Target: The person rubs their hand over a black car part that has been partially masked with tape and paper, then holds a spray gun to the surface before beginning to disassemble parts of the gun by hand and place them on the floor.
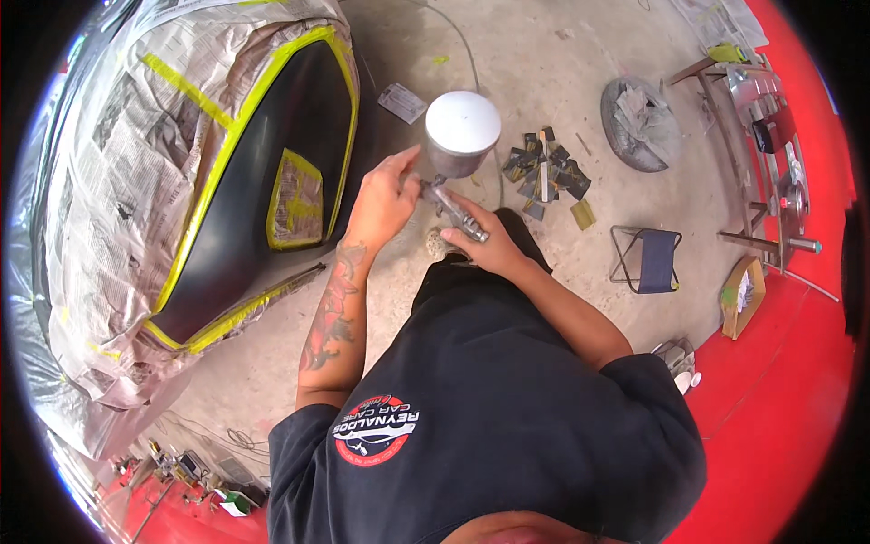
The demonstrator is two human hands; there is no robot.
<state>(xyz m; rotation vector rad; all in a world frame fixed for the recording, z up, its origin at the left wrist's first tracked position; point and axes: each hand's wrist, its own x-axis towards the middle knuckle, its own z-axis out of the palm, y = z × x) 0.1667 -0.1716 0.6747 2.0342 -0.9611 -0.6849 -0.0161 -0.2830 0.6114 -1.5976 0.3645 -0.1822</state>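
In front of me is a metal spray gun [460, 218] with a round, white-lidded cup [463, 131] on top. My right hand [489, 243] is wrapped round the gun's handle, thumb along its side. At the front end of the gun, my left hand [385, 195] has its fingers bent about the nozzle; their tips are slightly blurred. To the left stands a car panel [245, 195], dark and smooth. Yellow tape [227, 150] frames it, and newspaper [118, 199] covers the bodywork around it. A smaller papered patch [297, 201] sits within the dark area.
Dark and yellowish sheets [548, 172] lie piled on the concrete floor ahead. Beyond them is a tire [637, 124] with crumpled plastic in it. A folding stool [654, 260] and a rack [770, 154] stand to my right. A hose [471, 59] crosses the floor. Tools [186, 467] lie behind left.
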